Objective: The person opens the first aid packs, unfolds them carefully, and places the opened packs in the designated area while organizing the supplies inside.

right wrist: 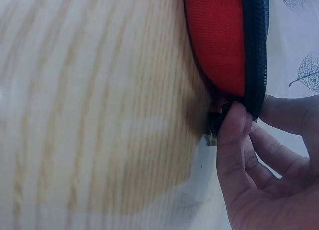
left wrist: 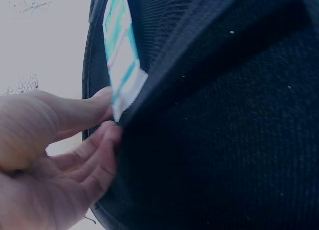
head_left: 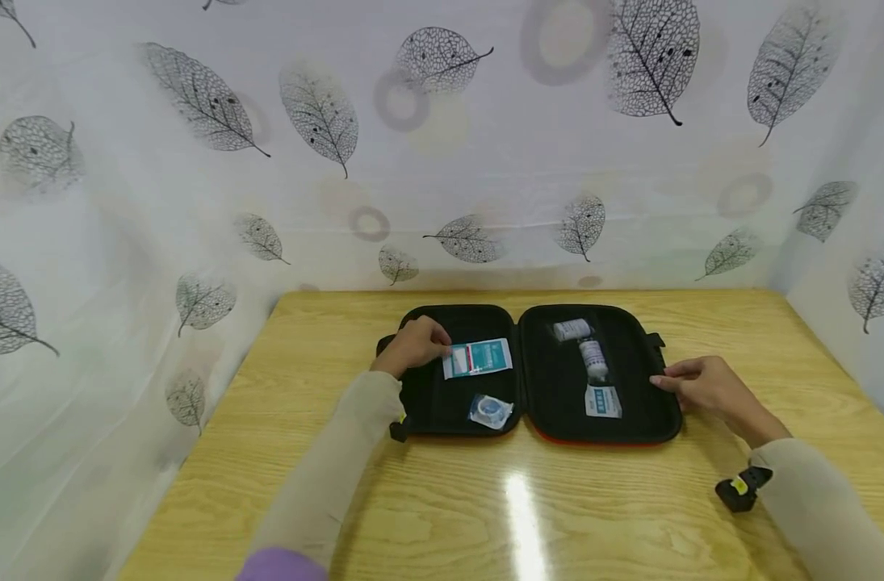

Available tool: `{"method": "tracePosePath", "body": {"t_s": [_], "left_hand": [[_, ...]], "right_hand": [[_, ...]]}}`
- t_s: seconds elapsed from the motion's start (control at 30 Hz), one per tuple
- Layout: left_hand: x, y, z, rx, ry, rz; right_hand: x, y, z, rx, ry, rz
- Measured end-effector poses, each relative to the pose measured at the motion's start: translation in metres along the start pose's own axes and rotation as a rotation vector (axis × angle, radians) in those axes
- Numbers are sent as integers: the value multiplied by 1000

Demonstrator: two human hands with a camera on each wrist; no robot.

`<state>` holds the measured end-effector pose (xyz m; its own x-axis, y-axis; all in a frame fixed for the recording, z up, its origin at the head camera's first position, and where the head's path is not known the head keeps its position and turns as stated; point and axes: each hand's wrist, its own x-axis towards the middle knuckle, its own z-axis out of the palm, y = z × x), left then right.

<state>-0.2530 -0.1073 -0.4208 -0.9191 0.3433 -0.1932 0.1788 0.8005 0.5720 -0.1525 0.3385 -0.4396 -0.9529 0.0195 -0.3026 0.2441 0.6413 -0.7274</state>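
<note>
A zippered case (head_left: 442,415), black inside and red outside, lies spread open on the table. My left hand (head_left: 416,347) pinches the left end of a flat white-and-teal packet (head_left: 488,357) over the case's left half. In the left wrist view, thumb and fingertips meet at the lower corner of that packet (left wrist: 122,73), right by a black pocket edge. My right hand (head_left: 706,387) grips the right rim of the case, thumb and fingers on either side of the zipper edge (right wrist: 255,55).
A clear packet with a pale blue ring (head_left: 491,411) lies in the left half. The right half holds two labelled white rolls (head_left: 572,329) and a small white-and-blue sachet (head_left: 603,401). A leaf-print curtain (head_left: 485,161) hangs behind the wooden table (head_left: 456,500).
</note>
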Motion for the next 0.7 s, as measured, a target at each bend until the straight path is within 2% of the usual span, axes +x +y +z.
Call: {"method": "tracePosePath", "body": {"t_s": [0.13, 0.23, 0.53, 0.63, 0.7], "left_hand": [[1, 1, 0, 19, -71, -12], [2, 2, -1, 33, -87, -13], [7, -4, -1, 25, -14, -13], [5, -5, -5, -14, 3, 17], [1, -7, -8, -72, 11, 29]], "right_hand": [[0, 1, 0, 9, -2, -3], [0, 1, 0, 10, -1, -2], [1, 0, 1, 4, 7, 9], [0, 0, 0, 2, 7, 7], [-1, 0, 0, 0, 4, 6]]}}
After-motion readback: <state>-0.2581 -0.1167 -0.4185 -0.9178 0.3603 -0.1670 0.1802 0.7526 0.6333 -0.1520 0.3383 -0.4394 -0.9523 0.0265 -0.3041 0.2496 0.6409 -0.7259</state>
